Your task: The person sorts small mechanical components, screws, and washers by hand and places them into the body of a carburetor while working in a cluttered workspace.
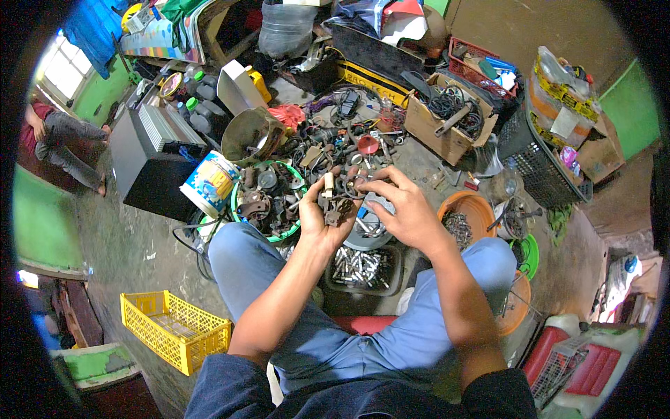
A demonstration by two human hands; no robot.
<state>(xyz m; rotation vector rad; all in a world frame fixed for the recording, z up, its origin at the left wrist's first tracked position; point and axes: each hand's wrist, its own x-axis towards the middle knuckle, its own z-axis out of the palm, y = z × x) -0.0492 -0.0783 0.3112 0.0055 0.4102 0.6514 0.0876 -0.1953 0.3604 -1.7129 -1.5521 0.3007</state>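
My left hand point(315, 215), palm up, is closed around a dark, greasy metal part point(338, 209). A pale cylinder point(329, 184) and a black loop stand up from it. Beside it, my right hand point(405, 213) has its fingers bent toward the loop, with a gap between forefinger and thumb; the fingertips reach the part's right edge. Below the hands sit a grey round container point(368, 241) with a few metal pieces and a dark tray point(398, 285) of small shiny metal cylinders. A green-rimmed basin point(236, 209) of dirty parts stands left of my left hand.
Loose parts and wires cover the floor ahead, around a red funnel point(368, 144). A cardboard box point(436, 138) of cables is ahead right. Orange basin point(450, 201) is by my right knee, yellow crate point(183, 349) lower left. A person's legs point(66, 150) show far left.
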